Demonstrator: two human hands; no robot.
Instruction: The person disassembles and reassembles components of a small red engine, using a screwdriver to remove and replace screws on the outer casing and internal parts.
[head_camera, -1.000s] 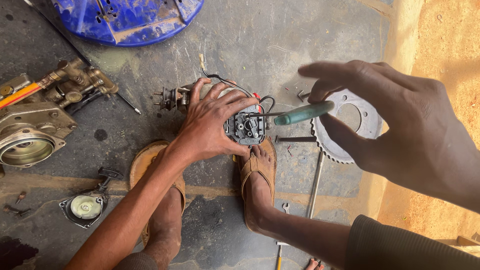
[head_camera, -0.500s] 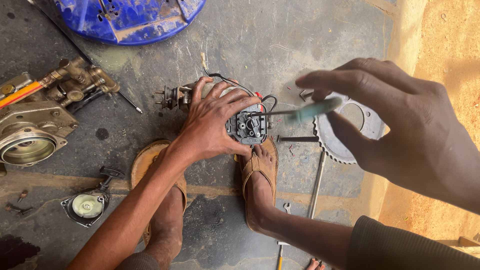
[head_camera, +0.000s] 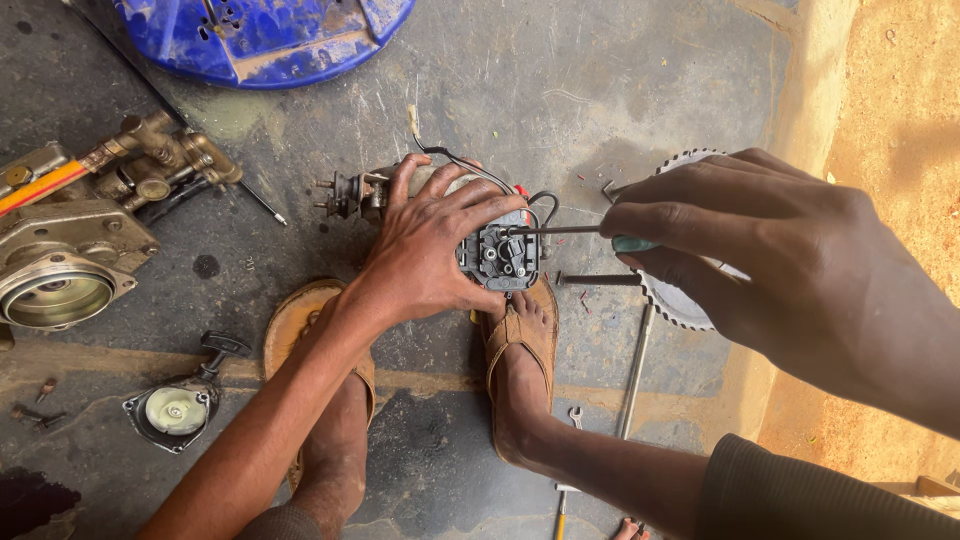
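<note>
the right hand (head_camera: 800, 270) fingers are pinching a green-handled screwdriver (head_camera: 580, 234), its tip sitting in the grey end plate of a small motor (head_camera: 480, 235). the left hand (head_camera: 430, 245) is wrapping the motor, pinning it on the concrete floor (head_camera: 600, 90) just above the sandalled feet (head_camera: 515, 350). judging by the plate sitting on with wires attached, the screw work is looking only partway done.

No packages, labels, signs or screens in view.

Right hand (head_camera: 790, 260) shifted toward 9 o'clock; screwdriver (head_camera: 570, 232) turned level, tip now in motor end cap (head_camera: 500, 256).
</note>
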